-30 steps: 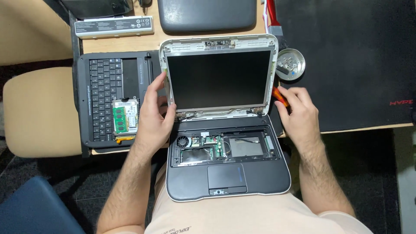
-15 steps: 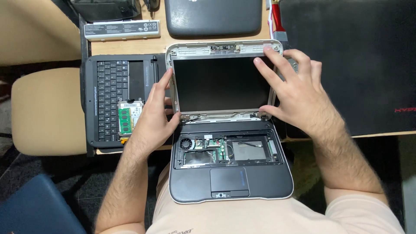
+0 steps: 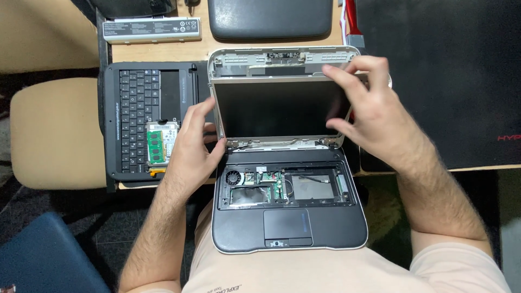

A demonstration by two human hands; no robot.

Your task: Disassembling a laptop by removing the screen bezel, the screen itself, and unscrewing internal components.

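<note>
Black keys of a detached keyboard [image 3: 142,116] lie at the left on the desk [image 3: 163,53], a green memory module [image 3: 156,146] resting on it. Just right, the left hand [image 3: 191,149] grips the left edge of the small laptop's screen [image 3: 279,108], fingers clamped there as before. The laptop base [image 3: 290,228] sits on the lap, insides bared. The right hand [image 3: 374,111] has moved in from the corner, its grip now pinching the screen panel's right edge.

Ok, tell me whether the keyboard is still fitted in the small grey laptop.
No, the black keyboard lies beside the small grey laptop, whose circuit boards show.
</note>
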